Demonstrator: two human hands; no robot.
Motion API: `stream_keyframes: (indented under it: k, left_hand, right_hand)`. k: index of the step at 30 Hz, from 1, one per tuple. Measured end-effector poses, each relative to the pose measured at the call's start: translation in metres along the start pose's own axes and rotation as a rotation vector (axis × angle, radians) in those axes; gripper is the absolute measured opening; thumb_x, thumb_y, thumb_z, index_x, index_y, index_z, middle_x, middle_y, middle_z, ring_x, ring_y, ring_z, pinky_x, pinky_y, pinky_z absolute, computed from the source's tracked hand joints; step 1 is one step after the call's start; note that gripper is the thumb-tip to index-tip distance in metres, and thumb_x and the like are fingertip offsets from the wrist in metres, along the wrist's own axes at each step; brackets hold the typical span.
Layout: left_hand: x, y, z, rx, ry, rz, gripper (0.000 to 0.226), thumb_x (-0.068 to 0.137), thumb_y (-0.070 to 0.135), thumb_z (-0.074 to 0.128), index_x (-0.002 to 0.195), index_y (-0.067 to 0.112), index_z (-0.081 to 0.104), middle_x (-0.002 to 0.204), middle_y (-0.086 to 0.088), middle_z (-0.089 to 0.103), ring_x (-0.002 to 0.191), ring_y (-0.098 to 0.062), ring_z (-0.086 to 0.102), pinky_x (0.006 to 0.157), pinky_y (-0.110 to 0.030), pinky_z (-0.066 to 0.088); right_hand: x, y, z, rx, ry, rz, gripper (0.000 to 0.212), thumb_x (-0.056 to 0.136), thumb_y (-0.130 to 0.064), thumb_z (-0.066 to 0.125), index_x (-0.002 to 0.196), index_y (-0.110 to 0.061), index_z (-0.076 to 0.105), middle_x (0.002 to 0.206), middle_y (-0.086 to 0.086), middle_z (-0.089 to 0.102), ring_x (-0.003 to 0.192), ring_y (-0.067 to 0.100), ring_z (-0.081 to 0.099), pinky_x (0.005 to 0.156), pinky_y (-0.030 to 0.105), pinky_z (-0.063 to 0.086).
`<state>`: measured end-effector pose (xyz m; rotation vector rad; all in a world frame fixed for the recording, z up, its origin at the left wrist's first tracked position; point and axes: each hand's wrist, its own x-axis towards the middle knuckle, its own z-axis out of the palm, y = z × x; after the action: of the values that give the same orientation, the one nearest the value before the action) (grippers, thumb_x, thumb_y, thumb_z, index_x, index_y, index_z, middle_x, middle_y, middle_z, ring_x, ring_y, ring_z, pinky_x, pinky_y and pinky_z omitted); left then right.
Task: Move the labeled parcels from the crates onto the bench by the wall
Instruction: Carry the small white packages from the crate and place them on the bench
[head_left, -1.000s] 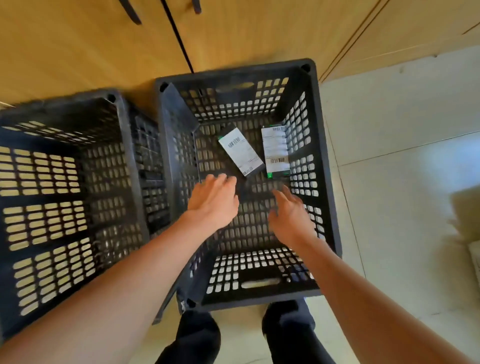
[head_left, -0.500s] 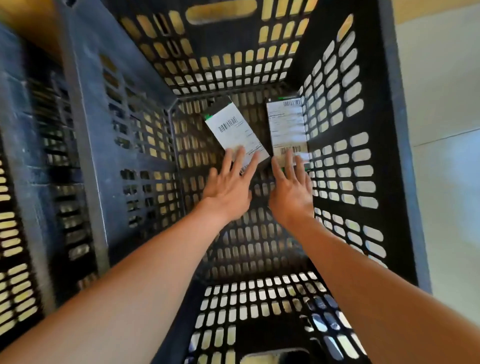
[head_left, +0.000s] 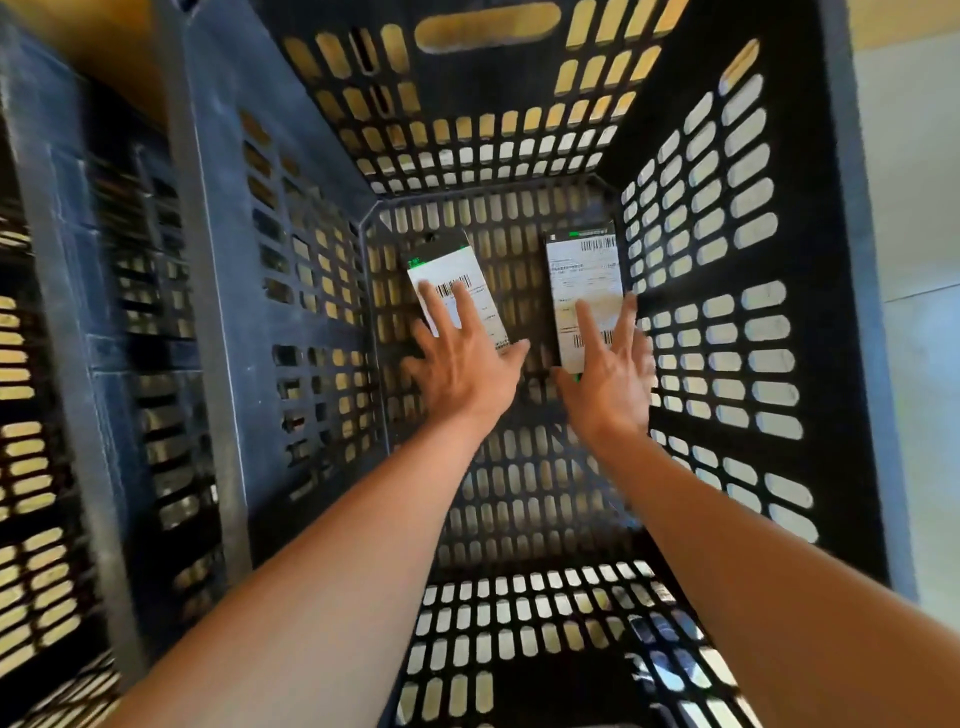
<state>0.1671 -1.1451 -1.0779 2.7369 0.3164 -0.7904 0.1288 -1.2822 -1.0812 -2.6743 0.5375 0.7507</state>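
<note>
No legible text. Left parcel (head_left: 457, 291): white label with a barcode just beside the left hand (head_left: 462, 358) fingertips, digits too small to read. Right parcel (head_left: 584, 291): white label with one barcode at the far end, well beyond the right hand (head_left: 605, 384) fingertips, another next to the index finger, and faint printed lines between, all blurred. No brands, numbers or signs can be made out.

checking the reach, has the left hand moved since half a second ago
Yes. The left hand has gone further down the crate toward its far wall; its straight fingers now lie across the left parcel, where before only the tips reached its near edge.
</note>
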Motion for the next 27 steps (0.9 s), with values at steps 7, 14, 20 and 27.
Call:
stream_keyframes:
  k: [7, 14, 20, 27]
  left_hand:
    - [-0.013, 0.0, -0.001, -0.13, -0.005, -0.019, 0.101, 0.087, 0.039, 0.074, 0.161, 0.025, 0.006, 0.167, -0.004, -0.015, 0.143, -0.041, 0.018, 0.104, -0.061, 0.04]
    - [-0.101, 0.008, -0.107, -0.093, -0.09, 0.138, 0.088, 0.09, 0.033, 0.068, 0.159, 0.032, 0.013, 0.167, -0.003, -0.017, 0.143, -0.039, 0.015, 0.101, -0.059, 0.046]
    - [-0.219, 0.001, -0.257, -0.052, -0.088, 0.225, 0.084, 0.089, 0.035, 0.066, 0.157, 0.037, 0.016, 0.167, 0.004, -0.016, 0.145, -0.038, 0.014, 0.101, -0.06, 0.046]
    - [-0.362, -0.022, -0.413, -0.047, 0.056, 0.219, 0.087, 0.086, 0.04, 0.07, 0.156, 0.037, 0.018, 0.166, 0.006, -0.009, 0.143, -0.036, 0.02, 0.097, -0.057, 0.051]
  right_hand:
    - [-0.01, 0.005, -0.008, 0.117, 0.05, 0.014, 0.082, 0.096, -0.034, 0.064, 0.158, -0.045, 0.012, 0.168, 0.006, -0.005, 0.15, 0.041, 0.014, 0.117, 0.056, 0.033]
    - [-0.119, -0.012, -0.094, 0.274, 0.057, 0.066, 0.072, 0.09, -0.021, 0.07, 0.15, -0.038, 0.034, 0.165, -0.002, 0.009, 0.137, 0.033, 0.027, 0.094, 0.046, 0.054]
    - [-0.257, -0.056, -0.213, 0.34, 0.12, 0.048, 0.065, 0.088, -0.024, 0.072, 0.143, -0.038, 0.041, 0.16, 0.0, 0.019, 0.129, 0.032, 0.034, 0.083, 0.035, 0.046]
    - [-0.401, -0.117, -0.349, 0.34, 0.197, -0.107, 0.061, 0.086, -0.027, 0.073, 0.139, -0.04, 0.043, 0.158, -0.005, 0.021, 0.124, 0.026, 0.036, 0.081, 0.04, 0.053]
